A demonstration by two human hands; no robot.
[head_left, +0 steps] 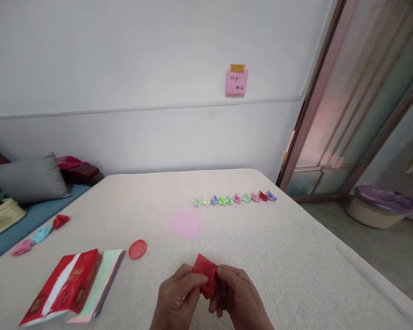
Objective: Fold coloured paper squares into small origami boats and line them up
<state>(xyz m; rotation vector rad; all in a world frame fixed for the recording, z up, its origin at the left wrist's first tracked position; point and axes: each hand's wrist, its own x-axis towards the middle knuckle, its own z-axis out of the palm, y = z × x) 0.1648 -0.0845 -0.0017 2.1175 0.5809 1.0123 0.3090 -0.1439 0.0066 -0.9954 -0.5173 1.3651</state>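
Observation:
A piece of folded red paper is held up between both hands, low in the middle of the view. My left hand pinches its left side, the thumb lying across the front. The right edge is gripped between the thumb and fingers of my right hand. Beyond the hands a flat pink paper sheet lies on the cream tablecloth. To the left of it is a small round red lid.
Several small folded paper boats form a row at the back right. Three crumpled-looking folded papers sit along the left edge. A red packet rests on coloured paper sheets. A pink note is taped to the wall.

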